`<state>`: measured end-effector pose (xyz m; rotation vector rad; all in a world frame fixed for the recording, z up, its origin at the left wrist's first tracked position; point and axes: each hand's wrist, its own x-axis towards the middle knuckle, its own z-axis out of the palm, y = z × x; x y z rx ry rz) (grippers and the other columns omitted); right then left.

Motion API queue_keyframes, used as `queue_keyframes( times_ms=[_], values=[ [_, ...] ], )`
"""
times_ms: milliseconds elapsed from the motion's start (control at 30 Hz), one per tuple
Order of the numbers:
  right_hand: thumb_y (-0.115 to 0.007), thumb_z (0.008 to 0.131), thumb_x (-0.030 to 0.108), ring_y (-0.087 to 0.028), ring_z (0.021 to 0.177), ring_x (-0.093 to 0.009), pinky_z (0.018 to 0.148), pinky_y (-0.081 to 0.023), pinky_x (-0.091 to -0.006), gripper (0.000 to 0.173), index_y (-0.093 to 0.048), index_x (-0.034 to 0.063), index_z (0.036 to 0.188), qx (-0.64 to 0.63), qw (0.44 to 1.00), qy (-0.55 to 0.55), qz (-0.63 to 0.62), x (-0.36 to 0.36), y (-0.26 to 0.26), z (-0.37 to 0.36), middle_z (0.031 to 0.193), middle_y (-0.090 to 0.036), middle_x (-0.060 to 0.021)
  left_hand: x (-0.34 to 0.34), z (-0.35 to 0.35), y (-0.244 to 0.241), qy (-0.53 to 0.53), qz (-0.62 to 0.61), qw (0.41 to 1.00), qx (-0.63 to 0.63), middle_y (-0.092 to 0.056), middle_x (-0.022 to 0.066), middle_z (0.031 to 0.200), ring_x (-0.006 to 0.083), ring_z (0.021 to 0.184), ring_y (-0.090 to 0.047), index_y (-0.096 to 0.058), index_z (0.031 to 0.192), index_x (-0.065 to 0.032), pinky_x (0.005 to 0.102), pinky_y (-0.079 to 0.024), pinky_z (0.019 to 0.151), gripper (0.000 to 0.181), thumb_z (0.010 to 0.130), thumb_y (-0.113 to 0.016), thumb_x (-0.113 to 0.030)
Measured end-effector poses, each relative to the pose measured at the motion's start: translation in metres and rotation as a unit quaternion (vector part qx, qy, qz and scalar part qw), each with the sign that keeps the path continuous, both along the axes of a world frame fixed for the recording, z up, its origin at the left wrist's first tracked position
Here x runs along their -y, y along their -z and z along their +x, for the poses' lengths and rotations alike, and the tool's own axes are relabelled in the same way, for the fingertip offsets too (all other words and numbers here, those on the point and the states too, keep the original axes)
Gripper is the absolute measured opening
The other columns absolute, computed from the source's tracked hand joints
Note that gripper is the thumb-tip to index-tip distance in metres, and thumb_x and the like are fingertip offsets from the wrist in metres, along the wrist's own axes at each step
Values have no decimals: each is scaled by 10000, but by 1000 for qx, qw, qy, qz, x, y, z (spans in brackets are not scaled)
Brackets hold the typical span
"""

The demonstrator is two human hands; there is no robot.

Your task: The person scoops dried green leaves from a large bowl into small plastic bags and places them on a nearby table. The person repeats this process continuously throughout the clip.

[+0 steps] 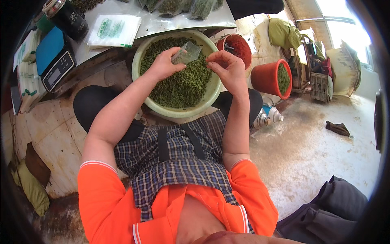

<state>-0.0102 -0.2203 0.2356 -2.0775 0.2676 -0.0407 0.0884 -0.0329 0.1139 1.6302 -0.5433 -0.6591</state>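
My left hand (167, 63) holds a small clear plastic bag (189, 52) by its lower part, with the bag's mouth spread towards the right. The bag is over a pale green basin (178, 113) heaped with small green berries (182, 88), which look like green peppercorns. Just right of the bag, my right hand (228, 68) has its thumb and forefinger brought together above the basin's rim. Small dark specks cling to its fingers. No object shows between the fingertips, though something tiny could be hidden there. The basin sits in front of my knees.
On the table (182, 26) are flat printed bags (114, 30), filled bags (173, 6), a digital scale (56, 59) and a black can (68, 19). Two red buckets (265, 77) (243, 45) and metal flasks (269, 116) stand to the right. Dark cloth (329, 207) lies at lower right.
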Motion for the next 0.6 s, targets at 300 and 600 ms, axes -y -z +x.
queue_keyframes(
  times_ms=[300, 600],
  values=[
    [-690, 839, 32, -650, 760, -86, 676, -534, -253, 242, -677, 19, 1080, 43, 983, -100, -145, -31, -17, 29, 878, -705, -62, -1, -2, -2, 7, 19, 999, 37, -665, 60, 1055, 161, 979, -625, -585, 1225, -91, 323, -480, 884, 509, 751, -770, -102],
    [-792, 718, 129, -641, 717, -113, 676, -518, -287, 529, -644, 59, 1221, -95, 928, -248, -262, -28, 12, 22, 888, -704, -80, -2, -11, -21, 35, -19, 997, 68, -651, 70, 1105, 184, 1020, -622, -576, 1227, -93, 331, -485, 908, 540, 727, -780, -98]
  ],
)
